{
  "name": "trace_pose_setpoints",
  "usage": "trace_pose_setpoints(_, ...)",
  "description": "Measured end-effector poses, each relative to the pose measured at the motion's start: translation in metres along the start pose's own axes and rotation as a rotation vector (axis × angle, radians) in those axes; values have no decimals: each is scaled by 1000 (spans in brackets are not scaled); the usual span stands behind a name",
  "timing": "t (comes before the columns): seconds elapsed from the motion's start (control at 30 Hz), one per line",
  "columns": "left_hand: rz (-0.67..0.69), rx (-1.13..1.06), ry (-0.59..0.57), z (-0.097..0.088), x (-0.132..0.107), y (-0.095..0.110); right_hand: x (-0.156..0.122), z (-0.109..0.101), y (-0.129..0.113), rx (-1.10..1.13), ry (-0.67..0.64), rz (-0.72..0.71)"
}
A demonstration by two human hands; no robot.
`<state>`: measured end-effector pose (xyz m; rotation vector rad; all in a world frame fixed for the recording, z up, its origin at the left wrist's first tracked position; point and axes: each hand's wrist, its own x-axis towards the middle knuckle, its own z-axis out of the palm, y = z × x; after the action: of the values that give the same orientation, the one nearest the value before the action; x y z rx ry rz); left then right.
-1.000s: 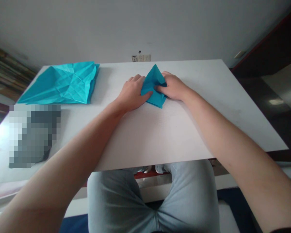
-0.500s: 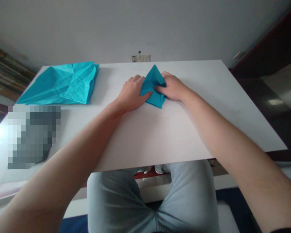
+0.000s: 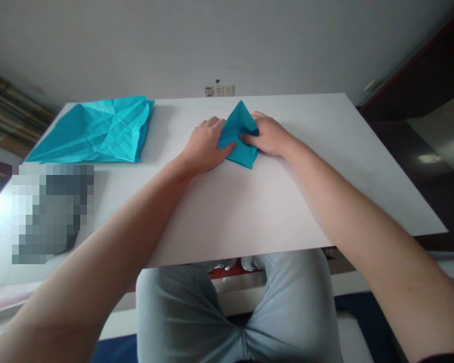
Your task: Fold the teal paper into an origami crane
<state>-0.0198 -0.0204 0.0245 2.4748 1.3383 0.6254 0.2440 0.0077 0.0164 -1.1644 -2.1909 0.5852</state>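
A left hand (image 3: 204,146) and a right hand (image 3: 270,135) close in on a small folded paper (image 3: 242,153), a teal diamond lying flat on a white table (image 3: 249,212) toward its far edge, with one tip pointing to 12 o'clock. The left hand comes in from 9 o'clock, half curled, its thumb laid across the paper's lower flank. The right hand comes in from 3 o'clock, also half curled, its fingers (image 3: 251,132) over the opposite flank. Neither hand is spread wide or fisted; whether either truly pinches the paper cannot be told from this view.

The risk lies in that light, two-sided contact: if one hand eases, the layers could spring apart, and uneven pressure could skate the paper across the smooth tabletop or skew a crease. The hands themselves are the main obstruction, hiding the paper's middle, so a slipped edge there could go unnoticed.

A larger creased teal sheet (image 3: 98,130) lies at 9 o'clock, just beyond the left hand's reach of the paper. A pixelated patch (image 3: 51,213) sits at 8 o'clock, near the left forearm (image 3: 117,212). Wall sockets (image 3: 219,90) sit past the far edge at 12 o'clock.
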Motion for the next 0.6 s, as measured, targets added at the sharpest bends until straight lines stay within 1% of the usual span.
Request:
trace_pose_setpoints(0.13, 13, -29, -3, 0, 1, -4, 0, 0, 3, 15, 1, 1)
trace_pose_setpoints(0.33, 43, -7, 12, 0, 3, -11, 2, -1, 5, 0, -25, -11)
trace_pose_setpoints(0.6, 45, -21, 3, -8, 4, -14, 1, -4, 9, -25, -40, -22)
